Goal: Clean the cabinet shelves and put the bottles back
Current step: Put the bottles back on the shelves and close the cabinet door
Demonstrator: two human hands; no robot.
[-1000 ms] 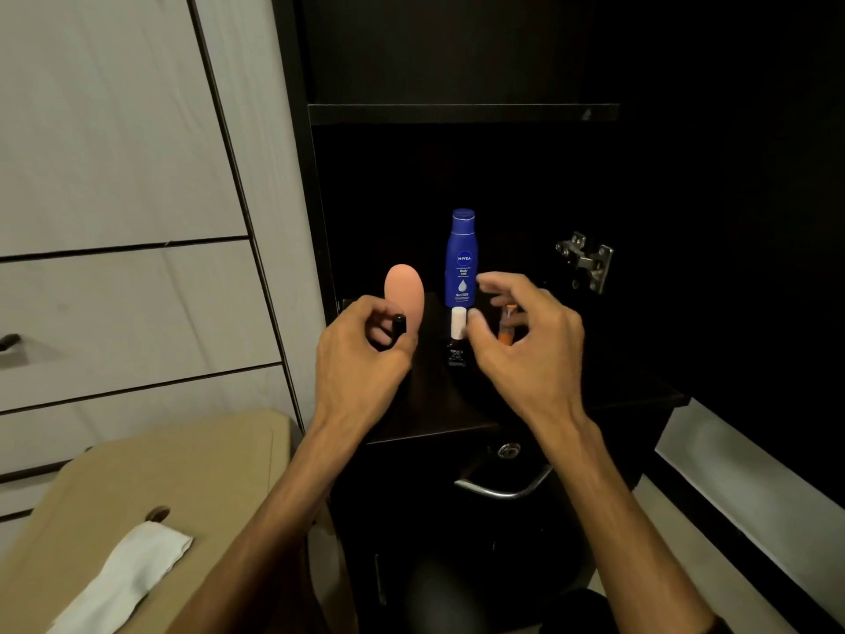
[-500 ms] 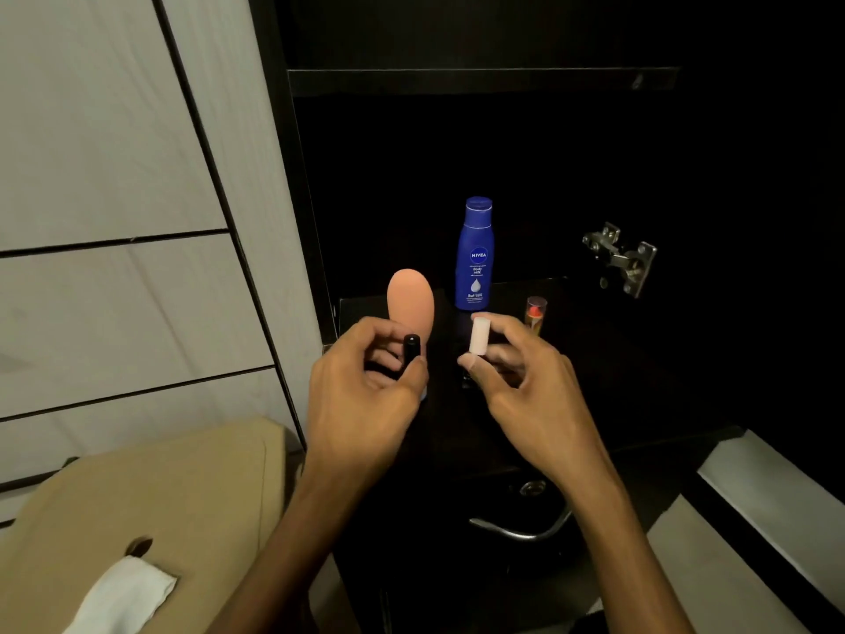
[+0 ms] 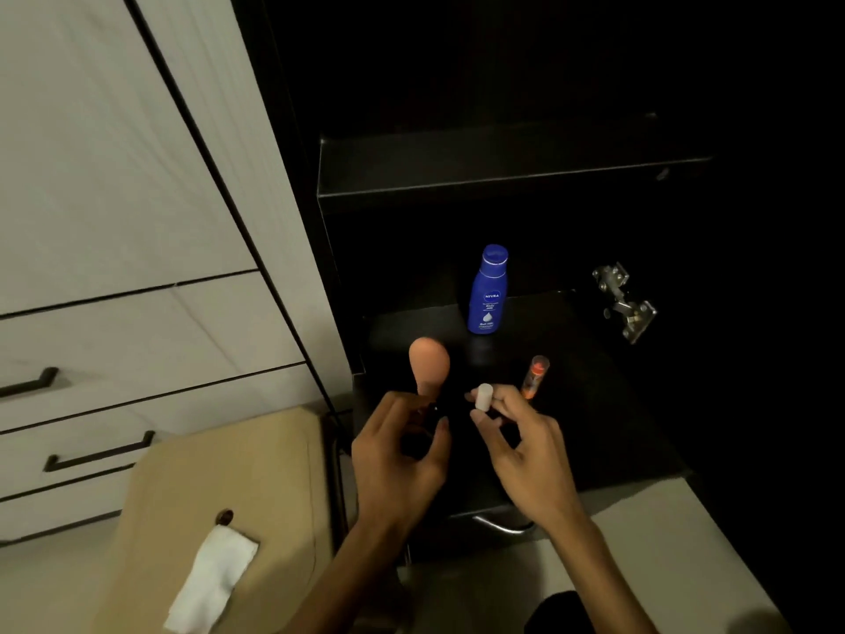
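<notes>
Two hands work over the dark cabinet shelf (image 3: 594, 382), left hand (image 3: 398, 455) gripping a small black item (image 3: 432, 411), right hand (image 3: 521, 446) pinching a small white cylindrical cap (image 3: 484, 396); a careless reach could topple the upright blue plastic lotion bottle (image 3: 488, 290) or slim orange tube (image 3: 534, 376) nearby.

Cabinet interior (image 3: 503, 84) and shelf (image 3: 571, 359): black, matte, unpatterned. Lotion bottle (image 3: 488, 292): deep blue with matching blue cap, white lettering and a white droplet mark on its front. Rounded-top item (image 3: 429, 364): plain peach-pink. Small cap (image 3: 483, 396): white, faintly pink. Slim tube (image 3: 534, 376): clear with orange-red contents. Hinge (image 3: 623, 302): bare silver metal. Drawer fronts (image 3: 114, 336): off-white with faint grain, black gaps and black handles. Box (image 3: 219, 473): tan. Cloth (image 3: 212, 583): white.
</notes>
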